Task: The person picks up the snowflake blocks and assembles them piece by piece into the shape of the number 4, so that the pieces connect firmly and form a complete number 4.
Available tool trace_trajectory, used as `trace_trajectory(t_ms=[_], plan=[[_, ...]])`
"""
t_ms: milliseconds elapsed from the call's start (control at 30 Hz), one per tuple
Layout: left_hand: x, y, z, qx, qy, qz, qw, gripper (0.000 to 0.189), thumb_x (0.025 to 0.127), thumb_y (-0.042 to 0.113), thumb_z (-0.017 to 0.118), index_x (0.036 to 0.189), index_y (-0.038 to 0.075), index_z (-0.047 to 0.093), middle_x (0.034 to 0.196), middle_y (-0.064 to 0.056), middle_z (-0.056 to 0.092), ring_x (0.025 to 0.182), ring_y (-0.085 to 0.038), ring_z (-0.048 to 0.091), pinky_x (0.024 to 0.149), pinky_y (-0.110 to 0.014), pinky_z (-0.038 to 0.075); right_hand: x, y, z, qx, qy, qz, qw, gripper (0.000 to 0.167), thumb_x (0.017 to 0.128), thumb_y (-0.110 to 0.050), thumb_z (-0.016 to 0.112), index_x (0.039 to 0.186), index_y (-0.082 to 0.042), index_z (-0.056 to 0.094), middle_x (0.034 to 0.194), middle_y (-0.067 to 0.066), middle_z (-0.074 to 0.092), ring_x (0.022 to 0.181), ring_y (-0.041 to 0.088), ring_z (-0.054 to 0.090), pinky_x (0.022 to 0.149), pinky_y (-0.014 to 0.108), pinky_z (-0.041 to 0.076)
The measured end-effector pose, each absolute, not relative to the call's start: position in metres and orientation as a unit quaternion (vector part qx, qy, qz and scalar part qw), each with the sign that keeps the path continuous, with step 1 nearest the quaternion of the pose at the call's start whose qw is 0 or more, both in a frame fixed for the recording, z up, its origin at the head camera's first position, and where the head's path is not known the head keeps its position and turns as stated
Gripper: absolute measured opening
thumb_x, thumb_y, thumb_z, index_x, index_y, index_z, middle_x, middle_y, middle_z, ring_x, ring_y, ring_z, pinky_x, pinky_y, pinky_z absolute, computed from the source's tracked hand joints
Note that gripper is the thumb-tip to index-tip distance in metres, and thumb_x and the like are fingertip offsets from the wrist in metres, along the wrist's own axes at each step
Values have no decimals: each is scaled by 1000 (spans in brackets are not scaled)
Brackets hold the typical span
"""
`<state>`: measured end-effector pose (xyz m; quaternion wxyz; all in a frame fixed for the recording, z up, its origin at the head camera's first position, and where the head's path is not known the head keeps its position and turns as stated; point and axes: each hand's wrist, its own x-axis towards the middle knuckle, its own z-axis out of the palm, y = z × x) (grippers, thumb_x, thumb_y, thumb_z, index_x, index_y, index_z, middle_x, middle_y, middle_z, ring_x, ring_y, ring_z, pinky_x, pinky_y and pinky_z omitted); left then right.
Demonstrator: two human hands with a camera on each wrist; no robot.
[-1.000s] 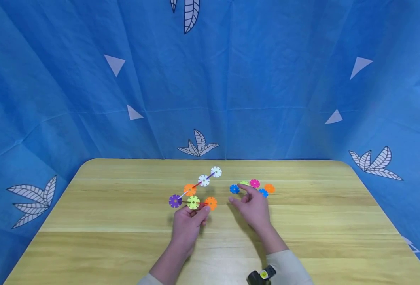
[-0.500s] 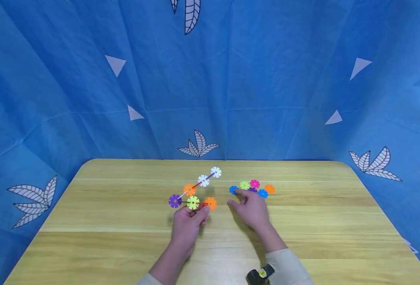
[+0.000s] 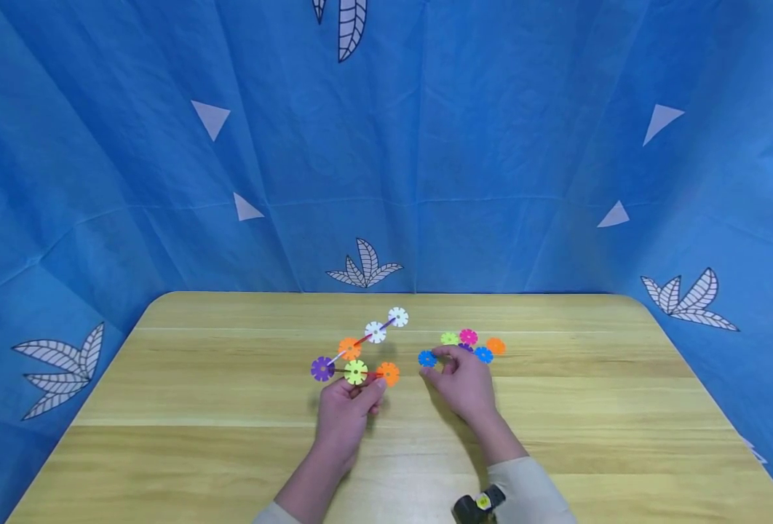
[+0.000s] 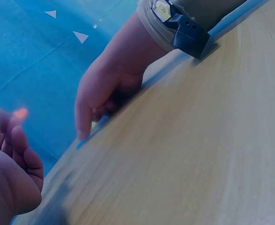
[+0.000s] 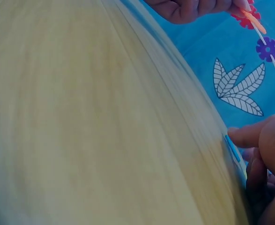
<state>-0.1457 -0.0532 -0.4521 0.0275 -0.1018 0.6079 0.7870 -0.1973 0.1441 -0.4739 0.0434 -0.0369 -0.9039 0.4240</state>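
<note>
My left hand point(image 3: 347, 411) pinches the orange end disc point(image 3: 389, 375) of a bent chain of notched plastic snowflake discs, held over the wooden table. Along the chain sit a yellow-green disc point(image 3: 356, 372), a purple disc point(image 3: 322, 369), another orange disc point(image 3: 350, 348) and two white discs point(image 3: 375, 332), linked by discs seen edge-on. To the right, my right hand point(image 3: 465, 382) has thumb and index finger at opposite edges of a blue snowflake disc point(image 3: 427, 358). In the left wrist view this blue disc point(image 4: 82, 142) shows low at the table surface.
Just beyond my right hand lie loose discs: yellow-green point(image 3: 449, 338), pink point(image 3: 468, 336), orange point(image 3: 495, 346), another blue one point(image 3: 484, 354) and a partly hidden purple one point(image 3: 465, 348). A blue curtain point(image 3: 491, 182) hangs behind the wooden table point(image 3: 196, 451).
My right index finger has come down onto the blue disc and drawn it nearer, away from the loose discs, to between finger and thumb. My left hand and the chain stay nearly still.
</note>
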Motion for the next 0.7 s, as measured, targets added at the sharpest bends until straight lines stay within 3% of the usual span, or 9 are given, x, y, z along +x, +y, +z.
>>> trace_trajectory(t_ms=[333, 700], plan=[[-145, -54, -450, -101, 612, 784, 30, 18, 86, 5, 77, 99, -5, 70, 84, -19, 67, 67, -16, 58, 62, -25, 55, -200, 140, -474, -50, -925, 376, 32, 37, 86, -28, 79, 119, -14, 73, 63, -2, 53, 56, 17, 48, 48, 30, 35], [-145, -56, -450, -98, 612, 784, 33, 18, 86, 6, 77, 99, -4, 70, 83, -18, 67, 66, -16, 58, 62, -25, 55, -200, 139, -471, -54, -921, 385, 21, 26, 86, -23, 79, 110, -13, 74, 64, -1, 53, 56, 18, 48, 49, 30, 36]])
